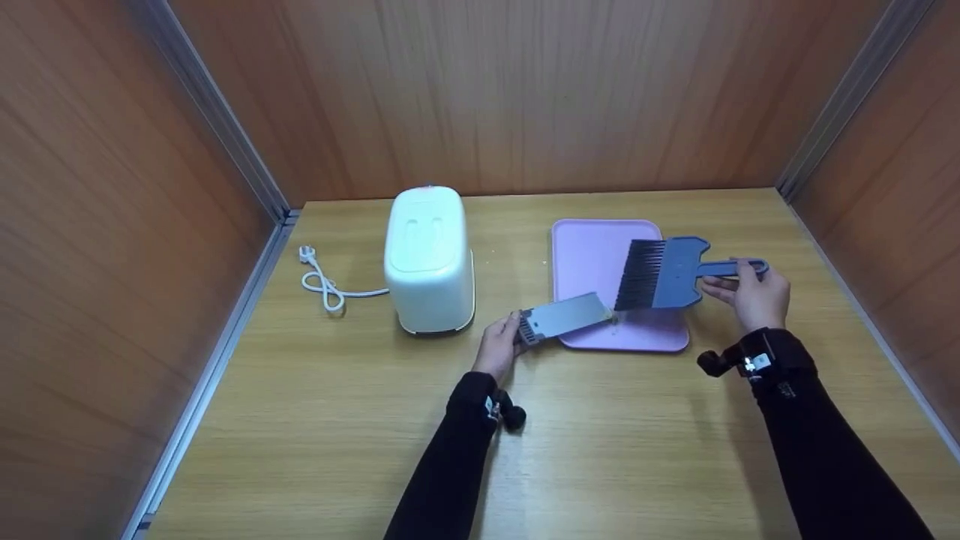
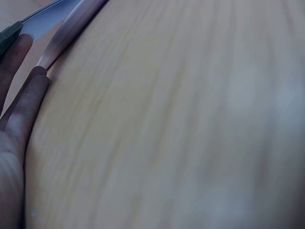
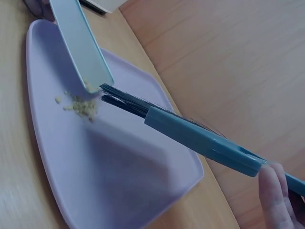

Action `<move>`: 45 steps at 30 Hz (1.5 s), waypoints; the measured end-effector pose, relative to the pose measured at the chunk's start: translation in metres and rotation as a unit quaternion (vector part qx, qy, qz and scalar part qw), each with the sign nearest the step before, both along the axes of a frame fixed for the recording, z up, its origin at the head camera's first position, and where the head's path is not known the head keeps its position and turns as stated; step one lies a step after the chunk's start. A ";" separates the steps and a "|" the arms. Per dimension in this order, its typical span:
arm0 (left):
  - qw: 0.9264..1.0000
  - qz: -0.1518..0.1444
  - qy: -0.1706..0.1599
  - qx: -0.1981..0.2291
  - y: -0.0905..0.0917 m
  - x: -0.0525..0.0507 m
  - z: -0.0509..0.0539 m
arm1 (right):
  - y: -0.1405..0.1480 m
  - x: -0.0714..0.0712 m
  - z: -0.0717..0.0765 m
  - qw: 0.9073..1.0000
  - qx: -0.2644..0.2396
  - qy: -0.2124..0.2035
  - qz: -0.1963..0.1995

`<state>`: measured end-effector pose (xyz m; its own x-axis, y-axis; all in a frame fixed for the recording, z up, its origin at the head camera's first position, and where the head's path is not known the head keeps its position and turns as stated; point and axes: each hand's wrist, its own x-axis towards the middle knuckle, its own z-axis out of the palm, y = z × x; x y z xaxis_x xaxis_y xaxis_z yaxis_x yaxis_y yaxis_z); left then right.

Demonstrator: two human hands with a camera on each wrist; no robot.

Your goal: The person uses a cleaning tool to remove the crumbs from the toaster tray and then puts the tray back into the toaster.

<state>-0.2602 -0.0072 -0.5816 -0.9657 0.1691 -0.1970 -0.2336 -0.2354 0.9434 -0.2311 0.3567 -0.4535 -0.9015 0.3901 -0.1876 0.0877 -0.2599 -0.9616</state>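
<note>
My left hand (image 1: 498,346) grips the near end of a small grey-blue dustpan (image 1: 566,315), whose far lip reaches over the purple tray (image 1: 577,255). My right hand (image 1: 757,296) holds the handle of a blue brush (image 1: 679,274) with dark bristles. The bristle tips meet the dustpan's lip, as the right wrist view shows. Yellowish crumbs (image 3: 83,107) lie in a small heap on the tray under that lip, and a few bits sit on the lip itself. In the left wrist view only some fingers (image 2: 28,105) and a corner of the dustpan show.
Left of the tray stands a white box-shaped appliance (image 1: 427,255). Its white cord and plug (image 1: 322,277) lie on the table (image 1: 360,435) farther left. Wooden panels (image 1: 480,97) enclose the table at the back and both sides.
</note>
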 end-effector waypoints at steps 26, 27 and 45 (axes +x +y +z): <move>1.000 -0.012 0.028 0.005 -0.002 -0.001 -0.002 | -0.104 -0.026 -0.018 0.999 0.007 -0.009 0.044; 1.000 -0.011 0.028 0.005 -0.002 -0.001 -0.002 | -0.107 -0.026 -0.018 0.999 0.020 -0.012 0.048; 1.000 0.000 0.014 0.012 0.001 0.001 -0.001 | -0.096 -0.023 -0.017 0.991 0.101 -0.029 0.087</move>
<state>-0.2590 -0.0062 -0.5829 -0.9711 0.1725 -0.1648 -0.2060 -0.2581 0.9439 -0.2537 0.2606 -0.4700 -0.9482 0.2652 -0.1747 0.1702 -0.0399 -0.9846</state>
